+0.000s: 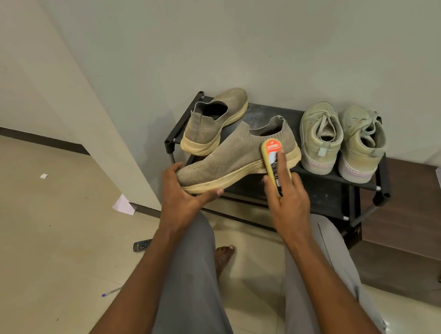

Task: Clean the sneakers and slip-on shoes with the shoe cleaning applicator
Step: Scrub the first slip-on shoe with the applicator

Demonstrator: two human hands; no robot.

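— While my left hand (pixel 185 193) grips the slip-on shoe (pixel 236 161) by its toe at frame center, where's the applicator (pixel 274 163)?
— Clasped in my right hand (pixel 288 202), pressed against the heel side. Sneakers (pixel 340 141) sit right, on the rack (pixel 334 191).

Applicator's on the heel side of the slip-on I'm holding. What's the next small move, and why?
Probably stroke the applicator forward along the slip-on shoe toward the toe. The right hand holds it against the heel side above the sole, and the left hand grips the toe end, steadying the shoe, so the knit side between them looks like the next stretch.
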